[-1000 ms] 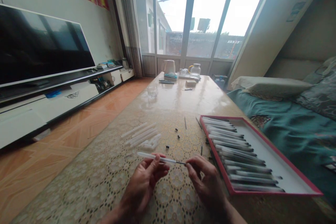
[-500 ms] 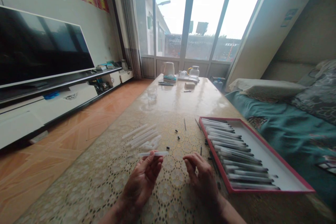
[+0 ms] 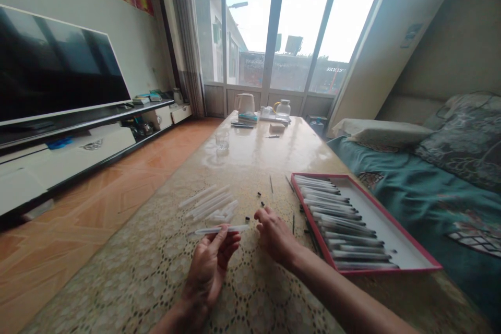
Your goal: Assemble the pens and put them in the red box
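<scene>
My left hand (image 3: 211, 263) pinches a white pen barrel (image 3: 219, 229) and holds it level above the lace-covered table (image 3: 156, 271). My right hand (image 3: 274, 235) reaches forward over the table with its fingers curled down near a small black cap (image 3: 247, 218). I cannot see whether anything is in its fingertips. A pile of loose white pen barrels (image 3: 213, 206) lies just beyond my left hand. More small black parts (image 3: 260, 198) and thin refills (image 3: 271, 183) lie scattered ahead.
A red-rimmed tray (image 3: 391, 229) full of pens sits to the right. A glass (image 3: 222, 141), a kettle (image 3: 245, 103) and a jug (image 3: 282, 108) stand at the table's far end. A teal bed (image 3: 422, 193) lies right, a TV unit (image 3: 70, 141) left.
The thin refill that joined my two hands is gone from the barrel. My right hand has moved forward and left toward the black parts, while my left still holds the barrel.
</scene>
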Demonstrator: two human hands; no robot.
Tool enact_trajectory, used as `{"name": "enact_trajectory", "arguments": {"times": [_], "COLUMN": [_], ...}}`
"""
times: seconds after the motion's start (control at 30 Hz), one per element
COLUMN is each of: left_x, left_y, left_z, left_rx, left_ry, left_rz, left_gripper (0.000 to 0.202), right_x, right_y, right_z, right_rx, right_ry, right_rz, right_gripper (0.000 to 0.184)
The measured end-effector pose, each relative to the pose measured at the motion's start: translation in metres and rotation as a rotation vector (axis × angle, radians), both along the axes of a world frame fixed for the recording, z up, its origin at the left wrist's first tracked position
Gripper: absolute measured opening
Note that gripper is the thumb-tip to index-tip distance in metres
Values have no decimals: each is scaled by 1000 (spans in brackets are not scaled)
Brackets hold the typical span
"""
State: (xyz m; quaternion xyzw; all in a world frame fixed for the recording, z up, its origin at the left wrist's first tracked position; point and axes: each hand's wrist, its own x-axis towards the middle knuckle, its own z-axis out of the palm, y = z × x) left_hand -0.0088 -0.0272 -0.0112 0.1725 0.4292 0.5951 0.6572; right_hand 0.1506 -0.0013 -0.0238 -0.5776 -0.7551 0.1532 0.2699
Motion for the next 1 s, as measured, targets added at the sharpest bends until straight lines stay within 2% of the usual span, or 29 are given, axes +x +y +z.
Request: {"name": "enact_trajectory", "arguments": {"times": [0.1, 0.23, 0.43, 0.5, 0.63, 0.7, 1.0], "left_x": [-1, -2, 0, 3, 9, 11, 12], "left_y": [1, 2, -1, -4, -8, -8, -3], "left_z": [0, 0, -3, -5, -8, -10, -10], "left_rx": [-4, -14, 19, 33, 58, 70, 64], "left_ry": [0, 16, 19, 4, -17, -15, 5], "left_rz": [0, 0, -49, -107, -233, -261, -269], "left_gripper": [10, 12, 9, 11, 14, 14, 15], "right_x": [-10, -16, 7, 16, 24, 23, 18], "right_y": [14, 19, -11, -26, -48, -53, -51], "right_z": [4, 2, 7, 9, 7, 4, -10], "right_rx": [10, 13, 13, -49, -197, -204, -158], "right_ry": [24, 86, 261, 393, 869, 965, 937], "right_rz": [51, 46, -61, -80, -109, -109, -26], "right_gripper": [28, 19, 8, 11, 23, 25, 19]}}
